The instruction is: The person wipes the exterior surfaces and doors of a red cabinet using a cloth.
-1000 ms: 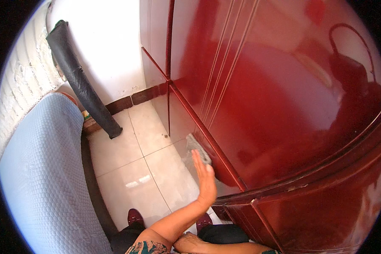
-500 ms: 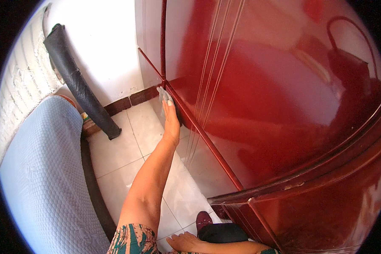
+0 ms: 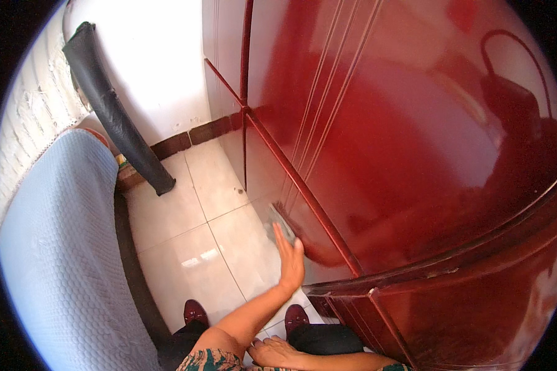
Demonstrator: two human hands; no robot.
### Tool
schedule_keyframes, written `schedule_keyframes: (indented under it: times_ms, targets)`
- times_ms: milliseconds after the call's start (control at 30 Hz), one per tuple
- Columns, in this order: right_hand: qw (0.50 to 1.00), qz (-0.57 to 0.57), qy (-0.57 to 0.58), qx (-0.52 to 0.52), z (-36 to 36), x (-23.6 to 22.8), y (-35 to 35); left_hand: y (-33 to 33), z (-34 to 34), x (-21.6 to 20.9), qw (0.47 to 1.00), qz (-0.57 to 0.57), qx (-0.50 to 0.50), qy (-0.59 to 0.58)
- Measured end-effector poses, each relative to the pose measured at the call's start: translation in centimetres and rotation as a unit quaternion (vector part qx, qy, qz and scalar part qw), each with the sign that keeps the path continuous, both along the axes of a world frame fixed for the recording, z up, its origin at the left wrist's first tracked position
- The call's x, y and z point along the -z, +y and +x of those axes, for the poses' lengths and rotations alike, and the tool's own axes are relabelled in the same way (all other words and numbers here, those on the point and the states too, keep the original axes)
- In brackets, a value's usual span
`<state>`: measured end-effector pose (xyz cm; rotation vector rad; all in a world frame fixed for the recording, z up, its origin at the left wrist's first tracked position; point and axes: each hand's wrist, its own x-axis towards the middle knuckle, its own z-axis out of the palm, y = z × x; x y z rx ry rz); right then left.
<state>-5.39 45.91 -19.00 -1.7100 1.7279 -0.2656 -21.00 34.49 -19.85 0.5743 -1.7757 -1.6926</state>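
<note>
My left hand [image 3: 292,263] presses a thin grey cloth [image 3: 281,224] against the low front panel of a glossy dark red cabinet [image 3: 390,154]. The cloth lies under its fingers, between hand and panel, just below the raised horizontal trim [image 3: 303,188]. Part of the cloth is hidden by the hand. At the bottom of the view, my right hand [image 3: 273,352] rests low near my knee, its fingers loosely extended and holding nothing.
On the left is a bed or seat with a pale blue quilted cover [image 3: 62,260]. A black wrapped tube [image 3: 120,117] leans against the white wall [image 3: 155,68]. Below are light floor tiles [image 3: 167,260] and my two dark red shoes [image 3: 195,312]. The cabinet's protruding base edge [image 3: 439,272] curves to the right.
My left hand has slid with the cloth from the cabinet's far corner down and toward me along the low panel. My right hand stays low. A second shoe has come into view.
</note>
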Motion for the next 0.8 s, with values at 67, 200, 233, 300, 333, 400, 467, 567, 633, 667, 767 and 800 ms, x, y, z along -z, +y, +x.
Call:
schedule_keyframes:
  times_ms: [67, 200, 233, 300, 333, 400, 467, 567, 633, 667, 767, 800]
  targets:
    - [1.000, 0.007, -0.018, 0.011, -1.0, -3.3, -0.2, -3.2, -2.0, -0.4, 1.000, 0.014, -0.025, 0.011]
    - [0.999, -0.012, -0.030, 0.001, -1.1, -4.4, -0.7, -12.8, -6.5, 2.7, 0.995, 0.078, -0.059, 0.019]
    - [0.999, -0.021, -0.026, 0.012, -1.3, -4.2, -0.5, -13.8, -7.2, 2.9, 0.989, 0.147, -0.014, 0.001]
    - [0.999, -0.042, -0.022, 0.006, -1.4, -3.6, -0.1, -16.2, -6.7, 2.3, 0.951, 0.292, 0.081, -0.055]
    - [0.998, -0.054, -0.023, 0.000, -1.3, -3.3, 0.0, -17.2, -7.6, 4.6, 0.957, 0.287, 0.030, -0.037]
    - [0.996, -0.093, -0.012, 0.014, -0.9, -2.5, 0.3, -16.6, -7.9, 5.8, 0.962, 0.269, 0.003, -0.032]
    - [0.995, -0.094, 0.000, 0.039, -1.6, -2.1, 0.9, -13.4, -8.0, 5.1, 0.946, 0.318, 0.040, -0.050]
    - [0.997, -0.065, -0.011, 0.036, -1.1, -3.4, 0.1, -10.3, -5.0, 8.6, 0.956, 0.285, 0.000, -0.063]
    - [0.999, -0.026, -0.021, 0.038, -0.6, -3.5, -0.4, -7.3, -3.0, 11.2, 0.974, 0.223, -0.024, -0.039]
    - [0.999, 0.002, -0.021, 0.026, -0.7, -3.9, -0.7, -5.3, -2.0, 11.4, 0.981, 0.189, -0.028, -0.021]
    - [0.995, 0.038, -0.076, 0.051, -1.8, -3.6, -0.3, 3.5, 1.1, 3.9, 0.994, 0.109, 0.009, -0.029]
    - [0.988, 0.005, -0.136, 0.067, -1.4, -2.0, 0.0, 5.5, 2.5, 1.9, 0.996, 0.078, 0.017, -0.042]
